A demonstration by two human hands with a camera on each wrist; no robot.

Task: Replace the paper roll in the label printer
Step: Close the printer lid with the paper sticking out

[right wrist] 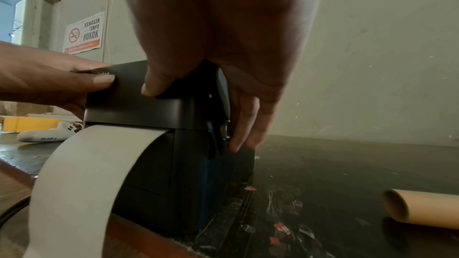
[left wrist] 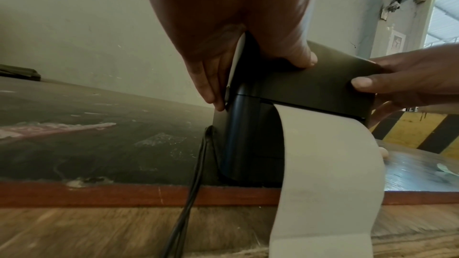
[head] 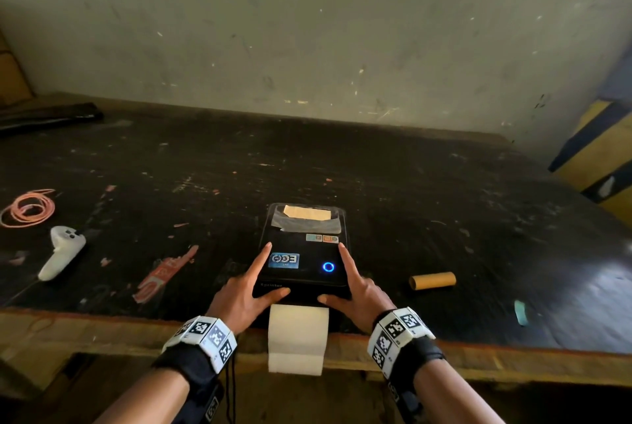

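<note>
Printer sits at near edge of worktop, lid down, blue ring lit. Left hand & right hand clamp its sides: thumbs on front lip, fingers straight down the flanks, so each grip is flat, not curled. Paper strip hangs from printer's front slot over the edge. Empty cardboard tube lies right of printer, white controller well left.

Black printer, white paper
</note>
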